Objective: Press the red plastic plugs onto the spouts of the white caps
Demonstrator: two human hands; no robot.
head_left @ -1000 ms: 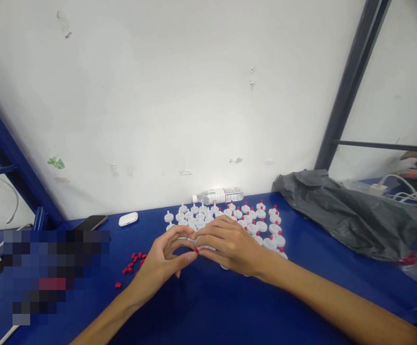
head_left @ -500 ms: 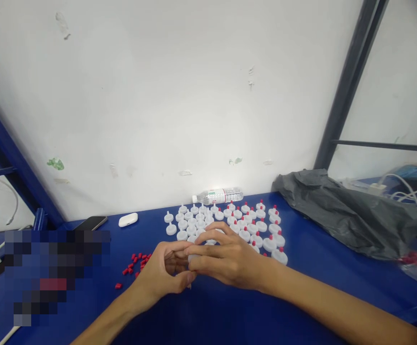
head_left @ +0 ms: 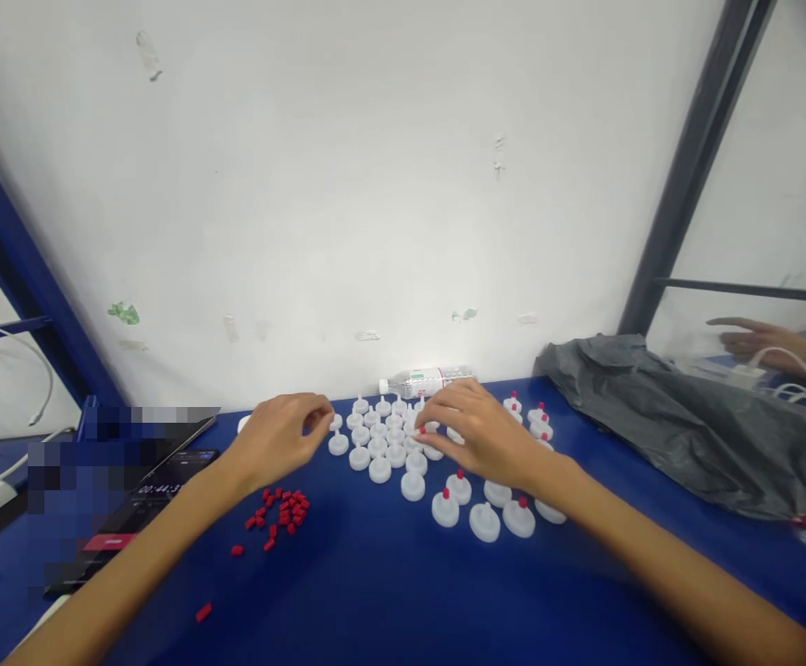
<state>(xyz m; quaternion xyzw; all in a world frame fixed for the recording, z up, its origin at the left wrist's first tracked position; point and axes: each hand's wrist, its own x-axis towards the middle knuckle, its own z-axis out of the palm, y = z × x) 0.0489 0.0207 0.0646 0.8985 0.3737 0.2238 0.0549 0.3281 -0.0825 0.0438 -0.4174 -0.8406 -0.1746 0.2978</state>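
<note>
The right hand [head_left: 476, 430] pinches a red-tipped piece [head_left: 422, 430] by the plain white pieces [head_left: 379, 470]. The left hand [head_left: 278, 439] is curled; I can't tell if it's holding anything. Loose red caps [head_left: 284, 517] lie nearer it, on the tabletop [head_left: 347, 592].

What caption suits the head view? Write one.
Right hand at white caps, left hand near loose red bits, bottle lying by the wall.
</note>
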